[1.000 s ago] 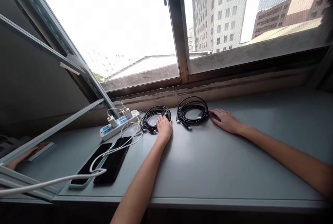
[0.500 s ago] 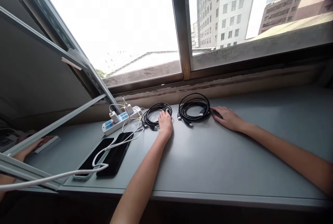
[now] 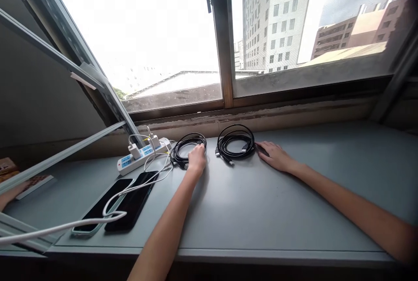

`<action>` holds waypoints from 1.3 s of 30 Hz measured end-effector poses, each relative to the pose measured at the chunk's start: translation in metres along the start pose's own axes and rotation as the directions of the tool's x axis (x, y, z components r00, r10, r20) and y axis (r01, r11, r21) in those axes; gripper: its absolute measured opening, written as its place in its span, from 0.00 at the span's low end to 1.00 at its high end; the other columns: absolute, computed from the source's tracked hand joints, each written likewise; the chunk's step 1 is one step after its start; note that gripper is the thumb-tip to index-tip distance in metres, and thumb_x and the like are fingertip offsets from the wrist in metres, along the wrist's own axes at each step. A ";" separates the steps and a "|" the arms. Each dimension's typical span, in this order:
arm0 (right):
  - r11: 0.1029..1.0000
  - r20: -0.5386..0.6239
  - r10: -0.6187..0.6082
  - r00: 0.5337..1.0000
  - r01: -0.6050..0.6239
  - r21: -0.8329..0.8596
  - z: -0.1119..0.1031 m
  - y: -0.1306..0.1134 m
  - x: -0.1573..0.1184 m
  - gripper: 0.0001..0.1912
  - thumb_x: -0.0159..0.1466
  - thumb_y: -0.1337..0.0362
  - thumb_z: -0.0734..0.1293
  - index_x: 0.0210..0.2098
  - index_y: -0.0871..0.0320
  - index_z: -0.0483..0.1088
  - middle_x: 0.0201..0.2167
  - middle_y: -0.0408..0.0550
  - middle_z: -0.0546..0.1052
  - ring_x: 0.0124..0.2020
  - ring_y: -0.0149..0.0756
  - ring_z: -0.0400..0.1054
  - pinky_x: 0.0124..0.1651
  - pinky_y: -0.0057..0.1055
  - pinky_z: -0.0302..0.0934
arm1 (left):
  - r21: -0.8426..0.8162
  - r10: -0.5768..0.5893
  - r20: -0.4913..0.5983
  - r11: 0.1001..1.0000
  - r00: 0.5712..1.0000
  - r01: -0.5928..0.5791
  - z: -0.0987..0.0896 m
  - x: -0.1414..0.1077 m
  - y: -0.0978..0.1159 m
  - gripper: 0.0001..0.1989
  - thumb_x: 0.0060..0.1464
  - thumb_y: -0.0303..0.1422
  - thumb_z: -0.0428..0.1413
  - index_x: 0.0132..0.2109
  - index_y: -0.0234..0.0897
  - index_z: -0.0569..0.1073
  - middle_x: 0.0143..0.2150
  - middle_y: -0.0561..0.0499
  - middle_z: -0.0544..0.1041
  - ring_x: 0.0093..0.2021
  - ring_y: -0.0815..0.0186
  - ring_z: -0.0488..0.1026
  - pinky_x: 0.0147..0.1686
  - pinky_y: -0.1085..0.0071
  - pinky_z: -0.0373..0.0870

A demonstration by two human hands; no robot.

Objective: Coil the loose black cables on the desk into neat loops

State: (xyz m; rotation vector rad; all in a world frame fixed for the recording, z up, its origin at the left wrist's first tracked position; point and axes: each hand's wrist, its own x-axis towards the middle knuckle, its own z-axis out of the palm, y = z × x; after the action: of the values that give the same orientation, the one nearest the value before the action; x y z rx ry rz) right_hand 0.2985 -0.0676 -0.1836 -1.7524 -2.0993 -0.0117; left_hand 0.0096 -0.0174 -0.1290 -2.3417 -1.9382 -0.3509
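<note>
Two coiled black cables lie side by side on the grey tabletop near the window. My left hand (image 3: pixel 197 158) is closed on the near right side of the left coiled black cable (image 3: pixel 178 155), its fingertips hidden behind the knuckles. Plugs show at that coil's front edge. The right coiled black cable (image 3: pixel 225 147) has one loop standing up at its back and connectors at its front and inside. My right hand (image 3: pixel 274 155) rests flat on the table beside this coil, fingers stretched out and fingertips at its right edge.
Left of the coils stands a white power strip (image 3: pixel 126 170) with two chargers plugged in. White charging cables (image 3: pixel 112 200) run across two dark phones (image 3: pixel 135 207). A metal rack frame (image 3: pixel 75 142) crosses the left; another person's hand (image 3: pixel 16 192) is behind it.
The camera view has shifted, so the table contents sit a little further left and lower. My left hand's fingers are more curled on the left coil. My right hand stays beside the right one.
</note>
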 end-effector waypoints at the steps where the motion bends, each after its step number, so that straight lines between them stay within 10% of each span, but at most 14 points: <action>1: 1.000 0.003 0.000 1.000 0.000 -0.002 -0.001 -0.001 0.000 0.24 0.65 0.59 0.52 0.58 0.59 0.59 0.54 0.54 0.67 0.55 0.47 0.59 0.53 0.43 0.55 | -0.008 -0.003 -0.013 1.000 1.000 0.003 -0.001 0.000 0.000 0.22 0.49 0.16 0.44 0.48 0.36 0.69 0.46 0.42 0.74 0.48 0.59 0.70 0.43 0.67 0.66; 11: 1.000 -0.012 0.005 1.000 -0.004 0.012 -0.004 -0.006 -0.001 0.23 0.65 0.61 0.53 0.58 0.60 0.60 0.53 0.54 0.67 0.55 0.47 0.59 0.54 0.43 0.55 | -0.293 -0.268 -0.304 0.939 0.914 0.178 -0.010 0.008 -0.011 0.16 0.49 0.29 0.48 0.46 0.35 0.69 0.32 0.42 0.77 0.36 0.53 0.74 0.34 0.64 0.66; 23: 0.997 -0.029 0.013 0.999 -0.011 0.070 -0.003 -0.010 0.000 0.22 0.65 0.63 0.54 0.57 0.60 0.61 0.53 0.55 0.67 0.53 0.48 0.60 0.53 0.43 0.54 | -0.690 -0.596 -0.639 0.723 0.486 -0.019 -0.051 0.010 -0.007 0.16 0.50 0.29 0.41 0.46 0.32 0.63 0.35 0.46 0.71 0.33 0.65 0.70 0.36 0.69 0.67; 28: 0.998 -0.016 0.003 1.000 -0.002 0.066 -0.003 -0.011 0.001 0.22 0.64 0.63 0.54 0.57 0.60 0.62 0.52 0.55 0.68 0.53 0.47 0.60 0.54 0.42 0.54 | -0.749 -0.628 -0.648 0.630 0.431 -0.207 -0.089 0.009 0.017 0.15 0.46 0.29 0.44 0.41 0.34 0.68 0.26 0.53 0.66 0.23 0.70 0.64 0.26 0.74 0.63; 32: 0.999 0.005 0.013 1.000 -0.013 0.041 -0.002 -0.011 0.001 0.23 0.64 0.63 0.54 0.58 0.61 0.61 0.53 0.56 0.67 0.54 0.47 0.60 0.54 0.42 0.54 | -0.832 -0.726 -0.514 0.293 0.456 -0.471 -0.132 0.005 0.051 0.17 0.43 0.26 0.47 0.43 0.33 0.70 0.19 0.58 0.63 0.16 0.76 0.55 0.18 0.77 0.53; 39: 0.999 0.016 0.029 0.999 -0.030 0.027 -0.003 -0.012 0.001 0.24 0.64 0.62 0.53 0.59 0.59 0.60 0.55 0.53 0.66 0.55 0.45 0.59 0.56 0.42 0.53 | -0.889 -0.415 -0.260 -0.249 0.872 -0.384 -0.185 -0.007 0.100 0.22 0.47 0.20 0.48 0.52 0.29 0.65 0.31 0.50 0.74 0.13 0.80 0.58 0.13 0.80 0.49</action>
State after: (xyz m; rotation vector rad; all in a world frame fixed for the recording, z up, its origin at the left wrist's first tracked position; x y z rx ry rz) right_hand 0.2878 -0.0699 -0.1775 -1.7729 -2.0746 0.0389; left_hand 0.0827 -0.0825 0.0572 -1.8655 -1.1668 -3.3587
